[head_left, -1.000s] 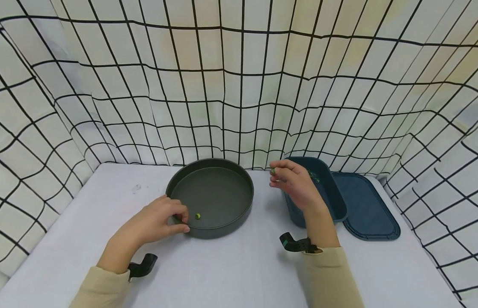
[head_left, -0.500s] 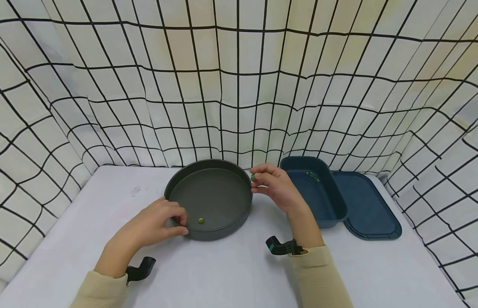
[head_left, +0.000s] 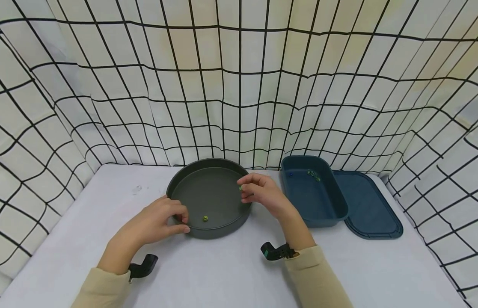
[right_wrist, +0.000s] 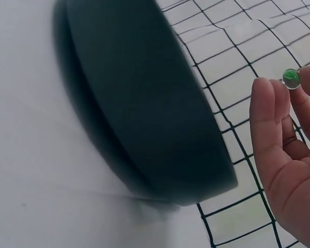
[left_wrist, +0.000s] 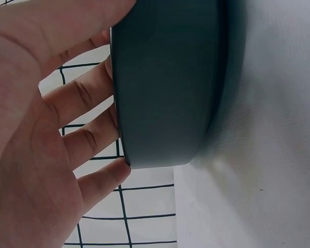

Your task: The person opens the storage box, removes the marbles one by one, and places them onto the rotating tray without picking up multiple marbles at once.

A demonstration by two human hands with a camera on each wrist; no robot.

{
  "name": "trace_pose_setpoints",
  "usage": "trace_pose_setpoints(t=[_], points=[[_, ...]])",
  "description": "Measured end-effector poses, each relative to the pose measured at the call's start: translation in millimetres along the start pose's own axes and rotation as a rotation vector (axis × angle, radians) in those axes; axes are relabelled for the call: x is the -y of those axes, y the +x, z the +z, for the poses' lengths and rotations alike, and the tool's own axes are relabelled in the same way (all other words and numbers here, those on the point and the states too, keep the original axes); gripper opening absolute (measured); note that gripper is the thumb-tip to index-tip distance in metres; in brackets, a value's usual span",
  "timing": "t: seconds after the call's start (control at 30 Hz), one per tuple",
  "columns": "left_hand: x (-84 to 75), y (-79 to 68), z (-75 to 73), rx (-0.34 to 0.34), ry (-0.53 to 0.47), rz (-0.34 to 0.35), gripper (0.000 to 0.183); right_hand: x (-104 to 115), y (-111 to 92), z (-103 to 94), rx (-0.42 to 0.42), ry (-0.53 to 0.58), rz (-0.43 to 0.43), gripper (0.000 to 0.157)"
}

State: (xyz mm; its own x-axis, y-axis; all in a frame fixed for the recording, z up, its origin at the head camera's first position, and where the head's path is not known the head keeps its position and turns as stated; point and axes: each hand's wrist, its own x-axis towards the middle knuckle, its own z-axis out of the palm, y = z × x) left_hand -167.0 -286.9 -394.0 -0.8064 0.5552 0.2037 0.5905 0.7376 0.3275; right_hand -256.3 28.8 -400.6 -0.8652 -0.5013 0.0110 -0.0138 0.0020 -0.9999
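A dark grey round pan stands on the white table, with a yellow-green marble lying inside near its front wall. My left hand grips the pan's near-left rim; in the left wrist view its fingers curl at the rim, their tips partly hidden behind the wall. Over the pan's right edge, my right hand pinches a clear marble with a green swirl between thumb and finger. Right of it stands a deep blue rectangular container holding several green marbles and a small blue one.
A flat blue lid lies on the table, right of and partly behind the container. White cloth with a black grid net encloses the back and both sides. The white table surface extends in front of the pan.
My right hand has moved left from above the container to over the pan's right edge, carrying the green marble. The marble in the pan has rolled slightly right. My left hand stays at the rim.
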Motion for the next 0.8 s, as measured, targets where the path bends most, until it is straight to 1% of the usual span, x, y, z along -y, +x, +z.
trace_pose_setpoints(t=[0.27, 0.53, 0.63, 0.8], points=[[1.9, 0.8, 2.3, 0.002, 0.0, 0.01, 0.022, -6.6, 1.0, 11.4, 0.023, -0.125, 0.015, 0.022], [3.4, 1.1, 2.4, 0.002, 0.002, 0.014, 0.022, -7.6, 1.8, 16.3, 0.021, -0.184, 0.005, 0.024], [3.4, 1.0, 2.0, 0.002, 0.001, 0.014, 0.022, -7.4, 1.8, 18.6, 0.026, -0.244, -0.007, 0.023], [3.7, 1.2, 2.2, 0.003, 0.0, 0.012, 0.022, -7.0, 0.8, 23.6, 0.021, -0.388, -0.025, 0.02]])
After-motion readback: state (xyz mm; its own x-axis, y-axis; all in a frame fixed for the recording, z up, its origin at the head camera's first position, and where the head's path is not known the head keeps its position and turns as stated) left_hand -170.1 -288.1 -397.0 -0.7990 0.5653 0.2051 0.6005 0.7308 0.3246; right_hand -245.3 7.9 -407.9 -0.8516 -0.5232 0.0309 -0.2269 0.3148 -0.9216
